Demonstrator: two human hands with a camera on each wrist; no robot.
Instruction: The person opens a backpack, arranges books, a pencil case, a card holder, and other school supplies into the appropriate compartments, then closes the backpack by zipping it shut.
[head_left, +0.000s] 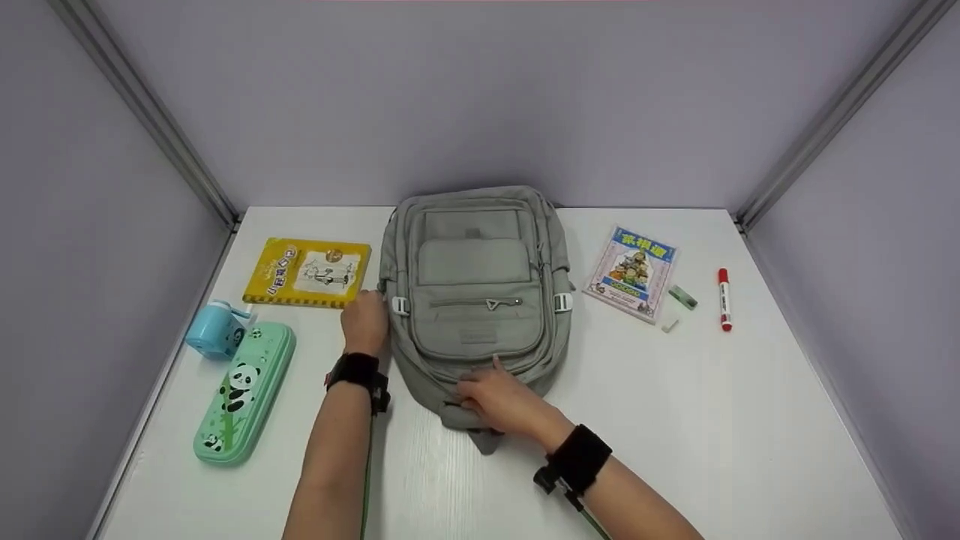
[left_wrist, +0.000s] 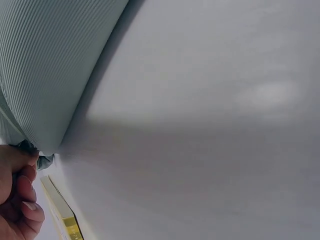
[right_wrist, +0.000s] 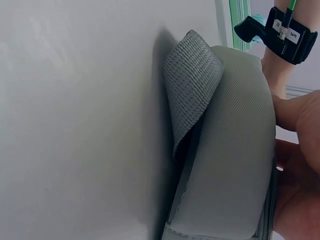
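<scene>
A grey-green backpack is lying flat, front pockets up, in the middle of the white table, its top end nearest the person. The left hand is sitting against the backpack's left edge beside the white side buckle; in the left wrist view its fingers are curling round a small dark bit of hardware or strap at the bag's edge, seemingly pinching it, though the exact thing gripped is too hidden to name. The right hand is resting on the near end of the backpack, fingers bent over the top seam by the woven carry handle; the right wrist view is showing the palm pressing against the ribbed fabric, and whether it is actually pinching something there I cannot tell. Left of the bag: a yellow book just beside the left hand, a blue pencil sharpener, and a mint-green panda pencil case. Right of the bag: a picture book with a blue title, a green eraser, a small white eraser, and a red marker, all lying apart from the backpack.
</scene>
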